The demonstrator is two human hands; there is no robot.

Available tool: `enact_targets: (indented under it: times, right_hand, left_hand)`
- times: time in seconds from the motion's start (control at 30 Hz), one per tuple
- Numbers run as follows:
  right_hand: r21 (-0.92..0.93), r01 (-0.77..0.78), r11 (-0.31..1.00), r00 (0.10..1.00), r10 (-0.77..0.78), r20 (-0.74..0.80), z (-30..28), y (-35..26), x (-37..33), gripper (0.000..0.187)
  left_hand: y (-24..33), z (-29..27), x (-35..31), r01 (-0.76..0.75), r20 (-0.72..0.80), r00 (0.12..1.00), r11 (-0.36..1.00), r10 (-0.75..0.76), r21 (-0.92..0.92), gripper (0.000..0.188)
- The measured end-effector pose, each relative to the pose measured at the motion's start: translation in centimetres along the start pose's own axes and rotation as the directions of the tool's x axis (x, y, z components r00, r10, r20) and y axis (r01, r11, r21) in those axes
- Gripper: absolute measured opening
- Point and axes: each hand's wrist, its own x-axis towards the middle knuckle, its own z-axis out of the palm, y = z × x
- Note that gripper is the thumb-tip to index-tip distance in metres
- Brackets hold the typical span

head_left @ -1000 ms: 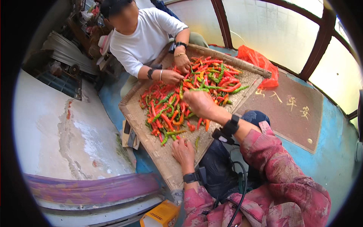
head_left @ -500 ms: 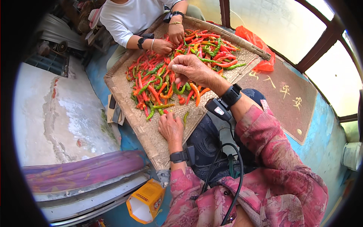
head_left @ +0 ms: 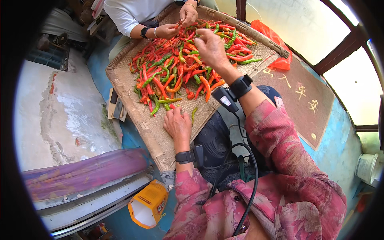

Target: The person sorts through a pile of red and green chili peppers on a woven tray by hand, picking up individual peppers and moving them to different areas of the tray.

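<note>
Red, green and orange chili peppers (head_left: 162, 86) lie heaped on a large woven tray (head_left: 154, 138). My left hand (head_left: 178, 123) rests palm down on the near part of the tray, open, its fingertips by a red pepper (head_left: 172, 106). One loose green pepper (head_left: 194, 114) lies just right of it. Above the heap's right side my right hand (head_left: 213, 50) hovers, open, thumb and fingers apart, with nothing visible in it. Across the tray, another person's hands (head_left: 188, 15) are close together over the peppers; what they hold is too small to tell.
A red plastic bag (head_left: 280, 63) hangs by the tray's right corner, beside a brown mat (head_left: 298, 100). An orange carton (head_left: 150, 204) stands below the tray on the blue floor. A purple cloth (head_left: 86, 176) covers a ledge at left; a white bucket (head_left: 366, 168) stands far right.
My right hand has moved forward over the heap and its pinched fingers have parted. My left hand stays on the tray. The other person's hands have drawn back slightly from the peppers.
</note>
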Motion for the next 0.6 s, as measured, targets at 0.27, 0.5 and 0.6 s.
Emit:
enact_targets:
  times: [0.27, 0.5, 0.6]
  right_hand:
    - [-0.324, 0.657, 0.681, 0.486, -0.054, 0.872, 3.7, 1.6, -9.3, 0.013]
    - [-0.234, 0.631, 0.739, 0.445, -0.099, 0.890, 4.3, 1.4, -9.4, 0.015]
    - [-0.280, 0.594, 0.754, 0.509, -0.084, 0.856, 3.5, -0.9, -8.3, 0.016]
  left_hand:
    - [0.1, 0.2, 0.1, 0.003, 0.005, 1.000, 0.997, -0.003, -0.075, 0.022]
    - [-0.5, 0.6, 0.0, -0.057, -0.092, 0.995, 0.973, 0.038, -0.222, 0.017]
    - [-0.5, 0.2, -0.2, -0.043, -0.105, 0.994, 0.969, 0.018, -0.242, 0.017]
